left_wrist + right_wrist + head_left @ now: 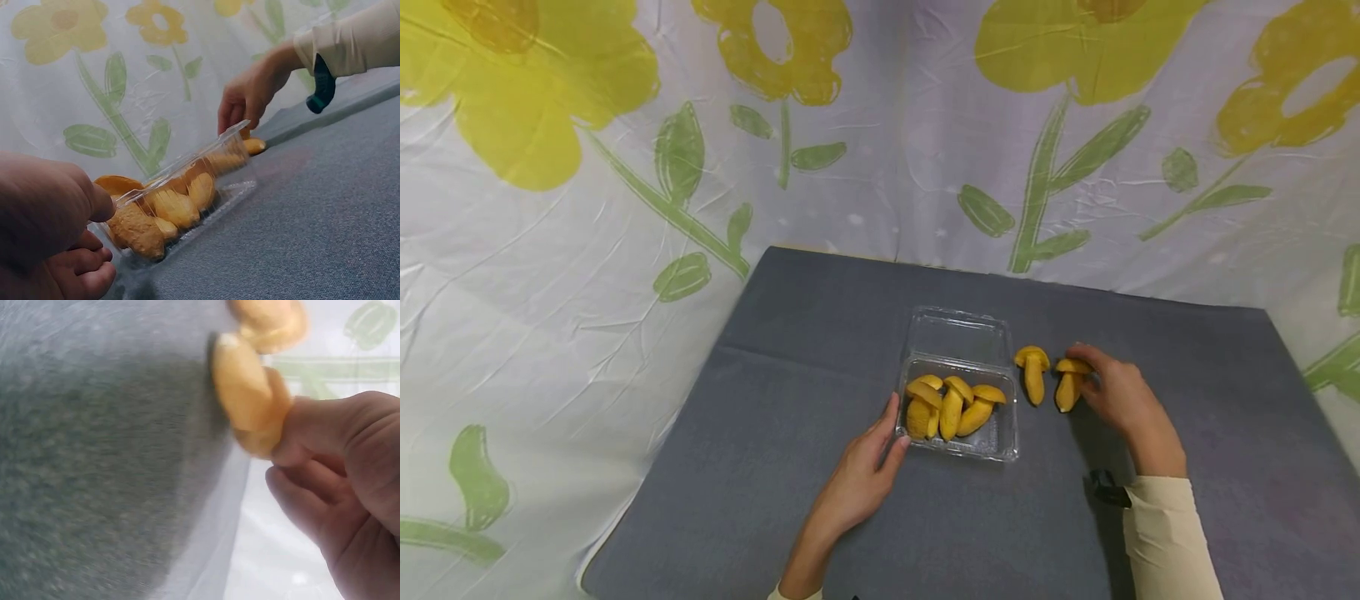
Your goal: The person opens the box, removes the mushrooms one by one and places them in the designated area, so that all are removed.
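Fingers of the right hand [1123, 398] pinch one mushroom [1067, 392] by its cap, nearly closed. Just left of these fingertips lies a loose mushroom [1034, 379]; farther left, an open clear box [1006, 435] contains more mushrooms [953, 408]. The left hand [856, 482] grips its near left corner, thumb and forefinger parted.

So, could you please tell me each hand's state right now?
Left hand: holding the clear container at its left side.
Right hand: pinching the rightmost mushroom.

Pale sheet [550, 292] with yellow flowers [527, 92] and green leaves [680, 154] behind a grey tabletop [805, 321]
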`<state>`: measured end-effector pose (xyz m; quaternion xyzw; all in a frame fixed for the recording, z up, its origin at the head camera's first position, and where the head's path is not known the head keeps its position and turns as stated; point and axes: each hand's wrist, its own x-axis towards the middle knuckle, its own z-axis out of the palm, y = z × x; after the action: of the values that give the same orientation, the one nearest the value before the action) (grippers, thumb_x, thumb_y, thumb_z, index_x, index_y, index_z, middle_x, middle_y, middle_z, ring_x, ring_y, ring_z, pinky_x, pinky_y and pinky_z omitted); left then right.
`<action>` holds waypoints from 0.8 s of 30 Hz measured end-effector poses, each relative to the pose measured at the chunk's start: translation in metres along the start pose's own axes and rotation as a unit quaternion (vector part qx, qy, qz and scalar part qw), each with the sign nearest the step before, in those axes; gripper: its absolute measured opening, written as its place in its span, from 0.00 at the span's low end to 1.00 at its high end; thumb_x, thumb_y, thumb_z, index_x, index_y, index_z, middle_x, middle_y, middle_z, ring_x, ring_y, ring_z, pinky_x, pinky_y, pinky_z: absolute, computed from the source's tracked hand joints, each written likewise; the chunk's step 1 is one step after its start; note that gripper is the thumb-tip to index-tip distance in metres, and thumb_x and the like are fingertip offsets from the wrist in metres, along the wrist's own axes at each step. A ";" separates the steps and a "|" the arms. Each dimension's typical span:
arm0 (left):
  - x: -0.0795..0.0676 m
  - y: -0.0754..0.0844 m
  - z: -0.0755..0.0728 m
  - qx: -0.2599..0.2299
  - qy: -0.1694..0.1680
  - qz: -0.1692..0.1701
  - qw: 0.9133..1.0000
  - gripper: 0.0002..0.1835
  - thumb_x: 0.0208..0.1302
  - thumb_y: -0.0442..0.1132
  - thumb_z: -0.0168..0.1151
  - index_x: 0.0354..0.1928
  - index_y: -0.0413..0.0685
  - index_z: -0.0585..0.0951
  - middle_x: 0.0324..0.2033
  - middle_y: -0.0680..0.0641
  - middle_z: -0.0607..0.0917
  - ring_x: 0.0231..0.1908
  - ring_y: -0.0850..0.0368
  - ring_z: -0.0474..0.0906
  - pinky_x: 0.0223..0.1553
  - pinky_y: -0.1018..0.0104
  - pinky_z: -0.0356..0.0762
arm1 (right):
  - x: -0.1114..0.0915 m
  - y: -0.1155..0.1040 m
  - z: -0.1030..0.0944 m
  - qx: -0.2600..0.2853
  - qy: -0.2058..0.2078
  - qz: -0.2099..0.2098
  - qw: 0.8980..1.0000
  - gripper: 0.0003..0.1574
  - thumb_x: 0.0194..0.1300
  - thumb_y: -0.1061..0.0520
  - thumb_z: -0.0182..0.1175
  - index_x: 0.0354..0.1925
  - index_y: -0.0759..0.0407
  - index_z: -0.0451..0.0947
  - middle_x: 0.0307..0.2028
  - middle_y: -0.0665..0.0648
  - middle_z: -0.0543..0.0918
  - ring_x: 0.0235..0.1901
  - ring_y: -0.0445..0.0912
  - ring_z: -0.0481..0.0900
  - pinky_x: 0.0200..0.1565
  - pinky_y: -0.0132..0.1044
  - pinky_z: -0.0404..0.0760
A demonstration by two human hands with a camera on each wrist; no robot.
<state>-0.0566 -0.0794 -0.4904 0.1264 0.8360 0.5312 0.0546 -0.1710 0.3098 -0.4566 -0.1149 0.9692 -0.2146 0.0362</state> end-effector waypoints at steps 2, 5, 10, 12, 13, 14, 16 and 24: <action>0.000 0.000 0.000 -0.001 -0.001 0.001 1.000 0.36 0.83 0.41 0.56 0.84 0.41 0.54 0.82 0.45 0.56 0.80 0.52 0.54 0.78 0.48 0.58 | -0.003 -0.003 -0.003 -0.005 0.010 -0.004 1.000 0.34 0.72 0.70 0.61 0.73 0.64 0.70 0.68 0.77 0.74 0.22 0.54 0.76 0.26 0.46 0.75; 0.000 0.000 0.000 -0.003 -0.001 0.001 1.000 0.36 0.83 0.41 0.56 0.84 0.41 0.54 0.82 0.44 0.56 0.80 0.52 0.54 0.79 0.48 0.58 | -0.008 -0.009 -0.008 0.000 0.029 -0.007 1.000 0.35 0.72 0.68 0.59 0.75 0.63 0.68 0.72 0.76 0.70 0.13 0.46 0.62 0.19 0.38 0.65; 0.000 0.000 0.001 0.001 0.002 0.005 1.000 0.36 0.83 0.41 0.56 0.83 0.39 0.54 0.82 0.43 0.57 0.80 0.49 0.55 0.78 0.46 0.59 | -0.014 -0.029 -0.011 0.021 0.057 -0.033 0.998 0.33 0.76 0.64 0.60 0.75 0.63 0.69 0.75 0.71 0.68 0.10 0.42 0.57 0.15 0.35 0.63; 0.000 0.000 0.002 0.002 0.003 0.004 1.000 0.36 0.83 0.41 0.56 0.83 0.39 0.54 0.82 0.42 0.57 0.80 0.49 0.55 0.78 0.45 0.59 | -0.015 -0.040 -0.010 0.027 0.064 -0.049 0.996 0.31 0.77 0.63 0.61 0.75 0.62 0.70 0.75 0.69 0.69 0.09 0.41 0.56 0.15 0.34 0.64; 0.000 0.000 0.002 0.002 0.004 0.005 1.000 0.36 0.83 0.41 0.56 0.83 0.39 0.54 0.82 0.42 0.57 0.80 0.48 0.55 0.78 0.45 0.59 | -0.016 -0.046 -0.010 0.028 0.069 -0.059 0.996 0.30 0.77 0.63 0.61 0.74 0.63 0.71 0.75 0.68 0.70 0.09 0.40 0.56 0.15 0.34 0.65; 0.000 0.000 0.002 0.001 0.004 0.005 1.000 0.36 0.83 0.41 0.55 0.83 0.39 0.54 0.82 0.42 0.57 0.80 0.48 0.55 0.78 0.45 0.59 | -0.017 -0.052 -0.009 0.029 0.073 -0.068 0.995 0.30 0.77 0.63 0.61 0.74 0.62 0.72 0.75 0.67 0.71 0.09 0.39 0.56 0.16 0.33 0.66; 0.000 0.000 0.002 0.000 0.005 0.005 1.000 0.36 0.84 0.42 0.55 0.83 0.39 0.54 0.81 0.42 0.57 0.80 0.48 0.55 0.78 0.45 0.59 | -0.017 -0.063 -0.008 0.030 0.086 -0.090 0.992 0.29 0.77 0.63 0.62 0.72 0.62 0.73 0.74 0.64 0.73 0.09 0.37 0.56 0.17 0.33 0.67; -0.001 -0.001 0.003 -0.005 0.007 0.008 1.000 0.36 0.83 0.41 0.56 0.83 0.37 0.54 0.81 0.40 0.58 0.80 0.47 0.55 0.77 0.44 0.58 | -0.018 -0.101 0.006 0.052 0.089 -0.168 0.980 0.30 0.75 0.63 0.65 0.72 0.57 0.75 0.71 0.59 0.78 0.11 0.31 0.52 0.20 0.31 0.68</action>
<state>-0.0553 -0.0773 -0.4923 0.1290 0.8324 0.5371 0.0447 -0.1322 0.2228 -0.4191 -0.2547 0.9228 -0.2773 -0.0813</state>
